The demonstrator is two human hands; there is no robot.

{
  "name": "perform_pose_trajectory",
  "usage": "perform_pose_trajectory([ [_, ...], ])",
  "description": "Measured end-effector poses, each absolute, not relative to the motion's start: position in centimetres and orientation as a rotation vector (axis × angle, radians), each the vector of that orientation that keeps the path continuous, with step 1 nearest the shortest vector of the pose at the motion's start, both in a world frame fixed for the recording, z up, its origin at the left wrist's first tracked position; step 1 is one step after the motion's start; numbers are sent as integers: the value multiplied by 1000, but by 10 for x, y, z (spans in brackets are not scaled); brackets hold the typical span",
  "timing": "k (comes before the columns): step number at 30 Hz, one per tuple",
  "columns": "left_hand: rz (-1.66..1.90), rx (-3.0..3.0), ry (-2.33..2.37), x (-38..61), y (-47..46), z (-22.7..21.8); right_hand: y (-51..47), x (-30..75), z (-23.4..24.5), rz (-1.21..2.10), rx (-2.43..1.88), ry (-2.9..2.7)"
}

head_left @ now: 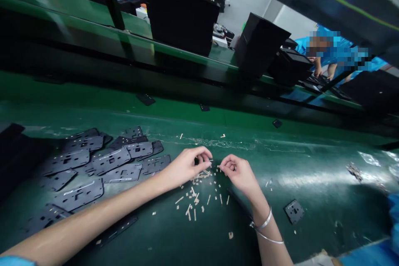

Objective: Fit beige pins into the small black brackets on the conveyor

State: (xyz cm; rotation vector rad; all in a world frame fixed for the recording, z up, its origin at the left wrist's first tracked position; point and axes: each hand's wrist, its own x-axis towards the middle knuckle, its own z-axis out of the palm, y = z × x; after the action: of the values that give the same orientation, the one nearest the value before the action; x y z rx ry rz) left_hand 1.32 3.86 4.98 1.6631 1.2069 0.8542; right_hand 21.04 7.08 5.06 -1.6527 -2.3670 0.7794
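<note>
My left hand (193,163) is closed in a pinch over the bench, with a small beige strip (211,160) showing at its fingertips. Facing it a short way to the right, my right hand (238,172) pinches thumb and forefinger together; what sits between them is too small to make out. Under and in front of both hands lie several loose beige strips and bits (195,199), scattered on the green bench mat (162,224). To the left, a pile of dark flat plastic plates (112,160) with cut-outs lies close to my left forearm.
One square dark plate (294,211) lies right of my right wrist. Clear plastic bits (369,158) are at the far right. A few dark pieces (146,99) lie along the back. Beyond, black boxes (182,14) stand on a raised shelf, and a person in blue (335,45) works there.
</note>
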Motion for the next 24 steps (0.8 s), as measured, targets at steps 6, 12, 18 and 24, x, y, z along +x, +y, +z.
perform_pose_trajectory([
  [6, 782, 1755, 1124, 20, 29, 49, 62, 198, 51, 1296, -1287, -1961],
  [12, 883, 1573, 1050, 19, 27, 44, 51, 192, 54, 1095, -1312, -1856],
  [18, 943, 1527, 1027, 17, 26, 45, 44, 191, 56, 673, -1109, -2044],
  [24, 1038, 1715, 1161, 21, 22, 43, 36, 189, 55, 381, -926, -2213],
])
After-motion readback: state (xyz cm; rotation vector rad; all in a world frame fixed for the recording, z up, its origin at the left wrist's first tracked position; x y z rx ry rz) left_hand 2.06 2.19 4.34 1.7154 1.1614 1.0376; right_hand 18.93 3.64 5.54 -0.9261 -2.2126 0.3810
